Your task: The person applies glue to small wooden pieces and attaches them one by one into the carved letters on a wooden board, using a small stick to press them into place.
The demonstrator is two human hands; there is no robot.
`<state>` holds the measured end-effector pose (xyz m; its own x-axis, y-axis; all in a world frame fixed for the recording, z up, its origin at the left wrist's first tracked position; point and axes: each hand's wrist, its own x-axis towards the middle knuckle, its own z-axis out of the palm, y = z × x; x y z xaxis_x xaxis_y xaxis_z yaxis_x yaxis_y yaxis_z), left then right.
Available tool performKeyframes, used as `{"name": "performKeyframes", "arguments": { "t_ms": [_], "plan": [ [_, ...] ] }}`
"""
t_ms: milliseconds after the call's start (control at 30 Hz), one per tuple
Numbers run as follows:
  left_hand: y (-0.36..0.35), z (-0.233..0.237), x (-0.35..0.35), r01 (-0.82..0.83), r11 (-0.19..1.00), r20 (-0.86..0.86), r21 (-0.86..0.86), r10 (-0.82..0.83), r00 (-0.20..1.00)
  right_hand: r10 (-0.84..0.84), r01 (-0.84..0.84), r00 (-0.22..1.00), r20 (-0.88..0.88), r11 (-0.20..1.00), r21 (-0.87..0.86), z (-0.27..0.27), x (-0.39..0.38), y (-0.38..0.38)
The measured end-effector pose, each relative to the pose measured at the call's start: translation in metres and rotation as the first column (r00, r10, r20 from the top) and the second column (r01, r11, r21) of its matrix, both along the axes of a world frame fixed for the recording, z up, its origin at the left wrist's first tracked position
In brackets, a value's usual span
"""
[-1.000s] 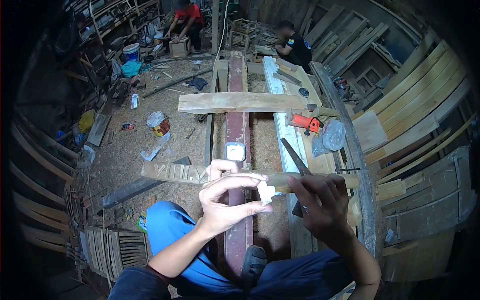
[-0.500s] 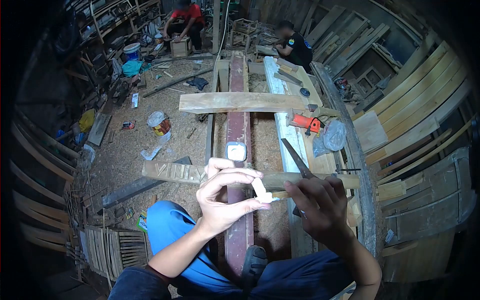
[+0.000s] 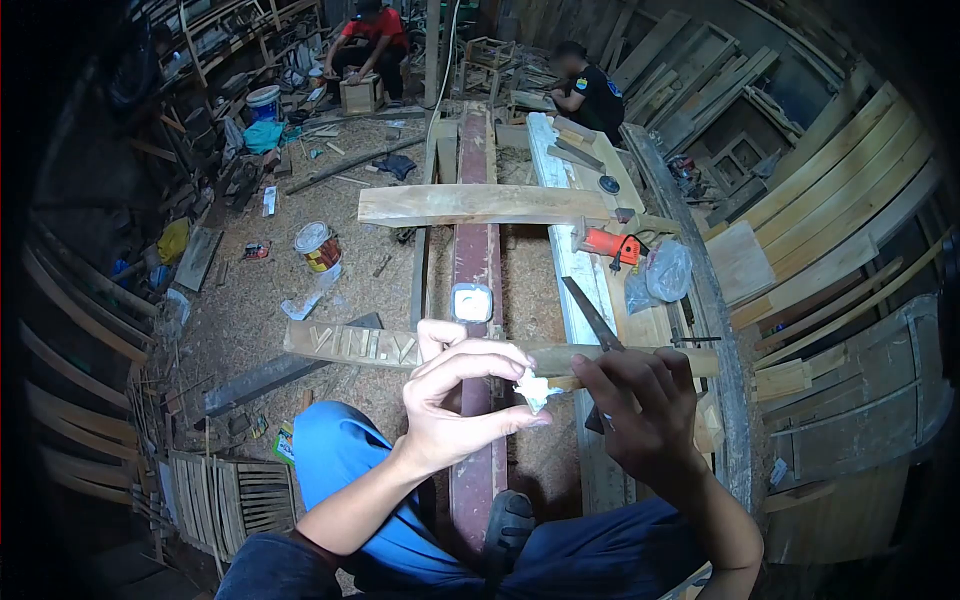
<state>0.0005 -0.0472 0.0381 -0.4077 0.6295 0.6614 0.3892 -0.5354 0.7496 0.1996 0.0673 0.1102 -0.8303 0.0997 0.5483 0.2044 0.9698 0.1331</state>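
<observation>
My left hand (image 3: 455, 400) pinches a small white piece (image 3: 536, 388) between thumb and fingertips, above the dark red beam (image 3: 476, 250). Against the piece's right side is the tip of a thin light-brown stick (image 3: 568, 383), its other end in my right hand (image 3: 645, 410), whose fingers are closed. A dark, narrow blade (image 3: 592, 312) points up and left from behind my right hand; whether I hold it is unclear. Beyond my hands, a small container with white contents (image 3: 472, 303) stands on the beam. Small wood pieces (image 3: 365, 344) lie on a crosswise board (image 3: 305, 340).
A wide board (image 3: 430, 205) crosses the beam farther away. An orange power tool (image 3: 608, 244) and a plastic bag (image 3: 669, 270) lie at the right. A paint bucket (image 3: 318, 247) stands on the floor. Two people (image 3: 375, 50) (image 3: 590, 92) crouch at the back.
The white piece has turned in my left fingers and shows a different, more jagged face. My left thumb and fingers have shifted slightly right. My right hand has barely moved.
</observation>
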Motion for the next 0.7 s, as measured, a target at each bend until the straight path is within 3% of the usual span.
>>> {"name": "performKeyframes", "arguments": {
  "t_ms": [133, 700],
  "plan": [
    [-0.0023, 0.0020, -0.0014, 0.017, 0.999, -0.088, -0.030, -0.020, 0.996, -0.003, 0.003, 1.000, 0.004, 1.000, 0.012, 0.0022, 0.0006, 0.0023],
    [0.0011, -0.0008, -0.0033, 0.067, 0.997, -0.014, -0.027, -0.068, 0.998, -0.035, 0.035, 0.999, -0.036, 0.999, 0.001, 0.0056, 0.0019, 0.0064]
  ]
}}
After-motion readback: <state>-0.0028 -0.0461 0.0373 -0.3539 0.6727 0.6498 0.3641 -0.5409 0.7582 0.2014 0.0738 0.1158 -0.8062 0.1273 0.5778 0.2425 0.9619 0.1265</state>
